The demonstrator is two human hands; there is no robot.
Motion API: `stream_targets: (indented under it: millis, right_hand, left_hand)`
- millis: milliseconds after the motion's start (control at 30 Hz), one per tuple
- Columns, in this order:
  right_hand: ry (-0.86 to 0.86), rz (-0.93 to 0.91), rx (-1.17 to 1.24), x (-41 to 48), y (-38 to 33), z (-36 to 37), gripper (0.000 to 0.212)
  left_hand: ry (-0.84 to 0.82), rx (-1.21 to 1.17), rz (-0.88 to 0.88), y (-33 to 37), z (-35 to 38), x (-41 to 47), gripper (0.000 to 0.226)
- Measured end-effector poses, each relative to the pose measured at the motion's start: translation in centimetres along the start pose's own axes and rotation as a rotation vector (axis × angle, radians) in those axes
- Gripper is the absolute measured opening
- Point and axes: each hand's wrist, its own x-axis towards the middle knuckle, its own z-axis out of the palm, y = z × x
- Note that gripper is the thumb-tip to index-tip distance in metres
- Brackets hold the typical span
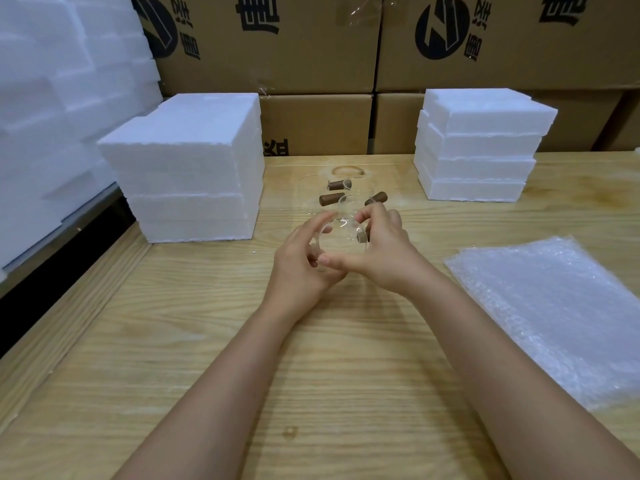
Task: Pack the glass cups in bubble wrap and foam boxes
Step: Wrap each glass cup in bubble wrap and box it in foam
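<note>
Holding one glass cup between both hands over the table: my left hand fingers curl round its wall, and my right hand fingers pinch it beside its brown handle. Three more cups stand just behind. Two foam box stacks flank them, with one bubble wrap pile at the right.

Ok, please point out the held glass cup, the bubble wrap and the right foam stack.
glass cup (337, 241): head view, its clear middle.
bubble wrap (554, 317): head view, middle of the pile.
right foam stack (485, 107): head view, top face.
</note>
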Motion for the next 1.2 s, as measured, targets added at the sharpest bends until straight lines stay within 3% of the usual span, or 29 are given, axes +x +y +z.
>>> stream_targets:
  millis: [233,433,567,700,833,1000,1200]
  right_hand:
    - [-0.143,-0.189,0.126,0.1,0.8,-2.5,0.041]
    - [-0.096,-0.172,0.314,0.1,1.7,-2.8,0.013]
    - [-0.038,-0.138,0.340,0.3,2.0,-2.1,0.010]
    - [0.100,-0.092,0.433,0.4,1.3,-0.6,0.028]
    - [0.213,-0.028,0.472,0.2,0.7,0.6,0.029]
    - [0.179,0.066,0.328,-0.1,0.1,1.6,0.046]
    - [0.072,-0.051,0.199,-0.2,0.8,1.0,0.056]
  left_hand:
    - [-0.022,-0.202,-0.120,0.2,-0.4,0.1,0.066]
    - [-0.030,-0.187,-0.129,0.7,-0.4,0.0,0.071]
    - [-0.022,-0.150,-0.099,0.9,-0.4,0.0,0.072]
    - [-0.007,-0.077,-0.044,1.0,-0.3,-0.1,0.073]
    - [0.004,0.014,0.046,0.7,0.1,-0.2,0.072]
    - [0.010,0.054,0.060,0.2,0.4,-0.1,0.074]
    - [0.029,0.043,0.041,0.2,0.1,0.0,0.081]
